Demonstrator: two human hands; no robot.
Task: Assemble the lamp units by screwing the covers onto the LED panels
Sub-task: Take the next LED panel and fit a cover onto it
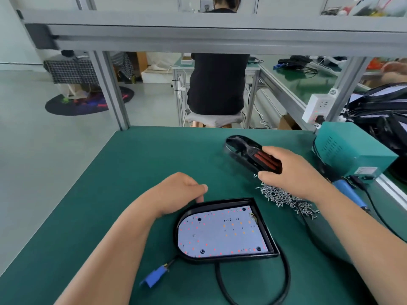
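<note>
Green table (132, 172), black-red cover (253, 155), red-dotted panel (222, 232)

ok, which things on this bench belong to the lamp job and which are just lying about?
Job: black D-shaped housing with white LED panel; black cover with red lens, gripped by right hand; left hand at housing rim; pile of silver screws; blue-handled screwdriver.
Lying about: teal metal box; white socket block; black bag.
</note>
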